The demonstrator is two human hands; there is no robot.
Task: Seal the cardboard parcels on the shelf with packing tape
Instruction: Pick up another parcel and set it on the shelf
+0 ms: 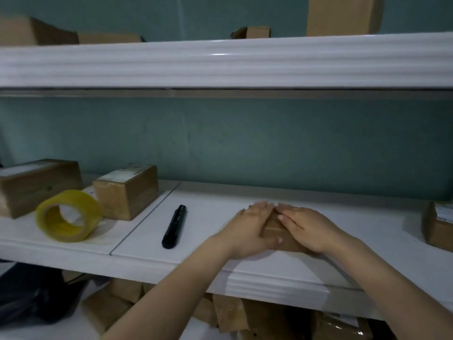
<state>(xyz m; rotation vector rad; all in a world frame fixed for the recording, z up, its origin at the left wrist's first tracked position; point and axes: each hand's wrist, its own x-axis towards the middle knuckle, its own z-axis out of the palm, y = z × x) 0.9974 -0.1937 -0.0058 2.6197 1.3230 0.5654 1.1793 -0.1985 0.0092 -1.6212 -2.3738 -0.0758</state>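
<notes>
A small cardboard parcel (274, 230) lies on the white shelf (201, 244), mostly covered by both hands. My left hand (250, 229) lies flat on its left side with straight fingers, the thumb along its front face. My right hand (308, 229) presses flat on its right side. A yellow roll of packing tape (69, 214) stands on edge at the left. A black utility knife (175, 225) lies between the tape and my hands.
Two cardboard boxes (127, 190) (36, 185) stand behind the tape at the left. Another parcel (438, 224) sits at the right edge. More boxes rest on the upper shelf (220, 62) and lie heaped below the working shelf.
</notes>
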